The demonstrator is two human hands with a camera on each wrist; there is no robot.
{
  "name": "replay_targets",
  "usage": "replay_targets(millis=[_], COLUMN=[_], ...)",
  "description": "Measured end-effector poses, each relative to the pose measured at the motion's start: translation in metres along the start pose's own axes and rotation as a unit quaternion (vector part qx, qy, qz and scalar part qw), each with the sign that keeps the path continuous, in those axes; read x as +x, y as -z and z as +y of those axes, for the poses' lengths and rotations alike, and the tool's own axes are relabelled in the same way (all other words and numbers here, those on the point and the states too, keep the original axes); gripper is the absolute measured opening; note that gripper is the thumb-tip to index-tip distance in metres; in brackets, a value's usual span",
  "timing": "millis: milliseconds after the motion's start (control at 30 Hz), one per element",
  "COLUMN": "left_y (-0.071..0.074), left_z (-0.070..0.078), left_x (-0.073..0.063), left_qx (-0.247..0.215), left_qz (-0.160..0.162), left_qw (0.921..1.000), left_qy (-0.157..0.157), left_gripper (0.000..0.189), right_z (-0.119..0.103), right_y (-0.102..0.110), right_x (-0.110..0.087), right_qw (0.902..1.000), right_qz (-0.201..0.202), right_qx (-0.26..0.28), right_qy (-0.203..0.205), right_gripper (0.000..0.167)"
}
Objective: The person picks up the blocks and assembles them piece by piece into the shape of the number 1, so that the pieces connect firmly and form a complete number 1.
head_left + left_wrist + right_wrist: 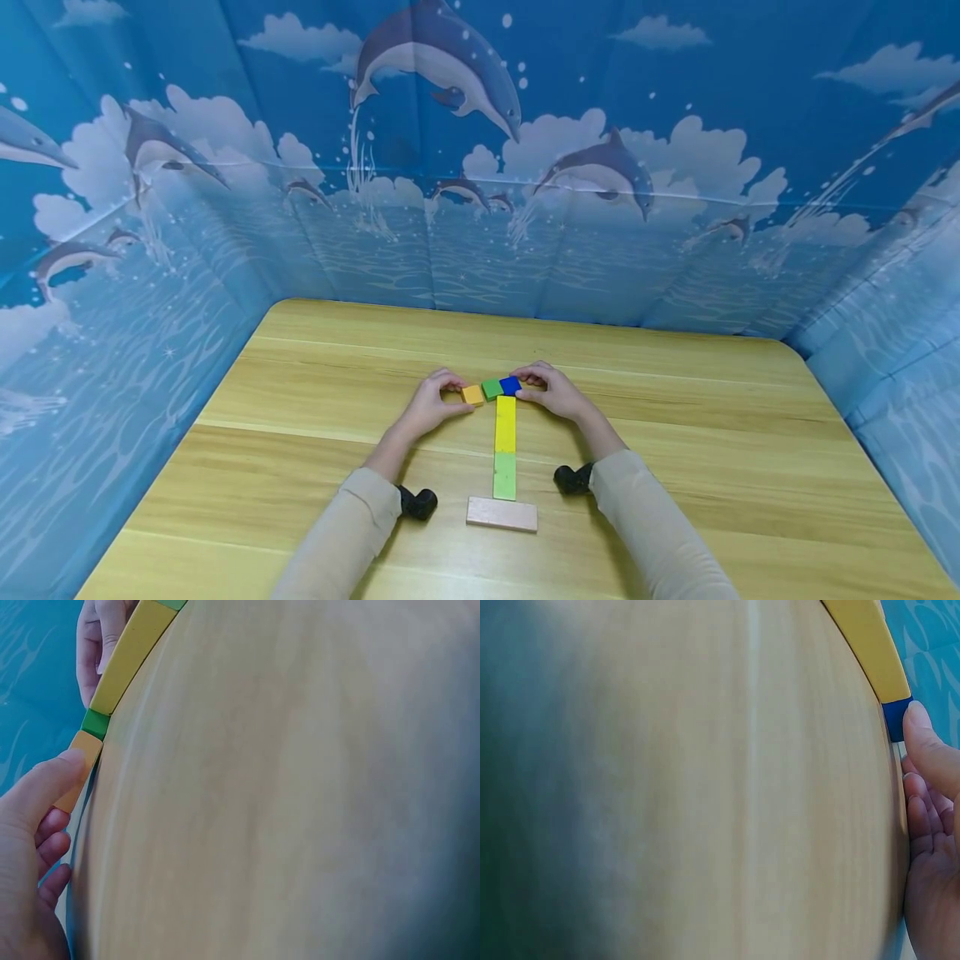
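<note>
Thumb and fingers of my left hand (431, 407) pinch an orange block (472, 396), whose near face shows in the left wrist view. A small gap separates it from a green block (491, 389) in the head view. Touching the green block on its right is a dark blue block (510, 385), gripped between the thumb and fingers of my right hand (558, 394). A long yellow block (506, 423) runs toward me from beneath the green and blue pair. At its near end lies a light green block (505, 476), and below that a pale wooden block (502, 514) lies crosswise.
All the blocks lie on a wood-grain table (697, 433). A blue curtain (480, 250) with printed dolphins surrounds its back and sides. Black wrist devices (417, 504) sit at both sleeve cuffs.
</note>
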State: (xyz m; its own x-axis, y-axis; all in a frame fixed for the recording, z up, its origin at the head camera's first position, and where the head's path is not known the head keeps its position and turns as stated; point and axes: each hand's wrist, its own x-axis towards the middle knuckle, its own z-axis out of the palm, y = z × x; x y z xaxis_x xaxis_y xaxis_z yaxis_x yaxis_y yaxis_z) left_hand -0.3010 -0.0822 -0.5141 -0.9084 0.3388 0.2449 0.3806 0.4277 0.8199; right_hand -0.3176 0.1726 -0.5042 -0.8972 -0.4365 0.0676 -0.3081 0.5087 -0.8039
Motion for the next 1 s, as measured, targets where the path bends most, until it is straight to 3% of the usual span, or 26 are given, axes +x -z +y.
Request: replay_targets(millis=[1000], left_y=[-0.006], left_z=[-0.0015], left_x=[0.0044], left_qx=[0.014], left_qz=[-0.009], left_qw=[0.9998], left_qy=[0.005], left_gripper=[0.031], right_z=[-0.0009], right_y=[0.0016], right_x=[0.0012], right_qw=[1.0], right_qz=[-0.004], right_qx=[0.003], right_qy=[0.004], right_gripper=[0.034])
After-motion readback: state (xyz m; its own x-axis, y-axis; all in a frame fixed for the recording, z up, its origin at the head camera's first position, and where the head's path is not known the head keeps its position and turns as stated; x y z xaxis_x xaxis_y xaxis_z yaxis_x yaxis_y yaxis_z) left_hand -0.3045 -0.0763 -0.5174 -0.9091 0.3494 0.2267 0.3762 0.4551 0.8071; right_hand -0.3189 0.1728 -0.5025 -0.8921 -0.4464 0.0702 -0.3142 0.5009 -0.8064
